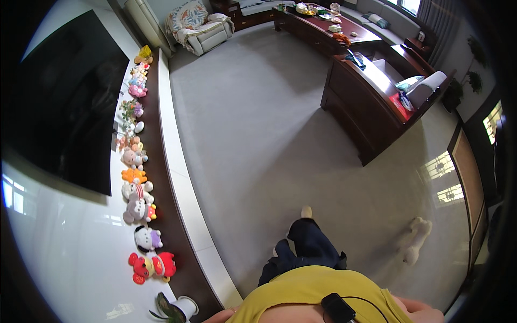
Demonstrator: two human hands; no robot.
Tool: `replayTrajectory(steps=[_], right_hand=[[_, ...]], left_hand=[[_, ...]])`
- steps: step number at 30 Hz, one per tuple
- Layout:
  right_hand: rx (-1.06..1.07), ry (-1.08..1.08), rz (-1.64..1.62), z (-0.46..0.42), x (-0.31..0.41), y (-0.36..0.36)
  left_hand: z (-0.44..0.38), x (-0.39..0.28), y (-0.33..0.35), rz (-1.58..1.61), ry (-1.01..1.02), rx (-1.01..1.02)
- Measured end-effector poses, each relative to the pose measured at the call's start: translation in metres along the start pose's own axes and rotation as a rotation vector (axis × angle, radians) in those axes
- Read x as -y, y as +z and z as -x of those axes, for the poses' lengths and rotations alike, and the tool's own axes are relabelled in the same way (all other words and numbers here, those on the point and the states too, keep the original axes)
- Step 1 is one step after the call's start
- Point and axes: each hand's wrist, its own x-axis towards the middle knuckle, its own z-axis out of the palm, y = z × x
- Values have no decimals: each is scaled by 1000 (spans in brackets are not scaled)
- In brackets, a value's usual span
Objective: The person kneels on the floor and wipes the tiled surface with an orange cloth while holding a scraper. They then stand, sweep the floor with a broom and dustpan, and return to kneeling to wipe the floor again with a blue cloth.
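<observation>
A sliver of my left hand (218, 317) shows at the bottom edge, beside a thin bracelet; its fingers are cut off by the frame. My right hand is out of view, with only part of that arm visible at the lower right. In front of my feet stretches a grey floor (242, 121). To my left, a dark ledge (173, 226) bears a row of toys, among them a red plush mouse (151, 267), a plush dog (148, 238) and a grey plush mouse (139, 210). A potted plant (185, 307) is nearest my left hand.
A small pale dog (418, 240) is on the floor to my right. Ahead stand a dark wooden armchair (355, 113), a long table (291, 26) with several things on it, and a covered recliner (208, 38). A large television (72, 109) hangs on the left wall.
</observation>
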Motion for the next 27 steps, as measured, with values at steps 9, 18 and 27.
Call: replayTrajectory(steps=[9,18,27], right_hand=[[-94,-162,1,-108,32,-206],[-284,-411,-101,-169,117,-444],[-162,-295,-98,-198,96,-532]], left_hand=[[-84,-192,-34,-66,50,-47],[-149,-372,-63,-117,87,-30],[-245,-513,-135,-163,22,59]])
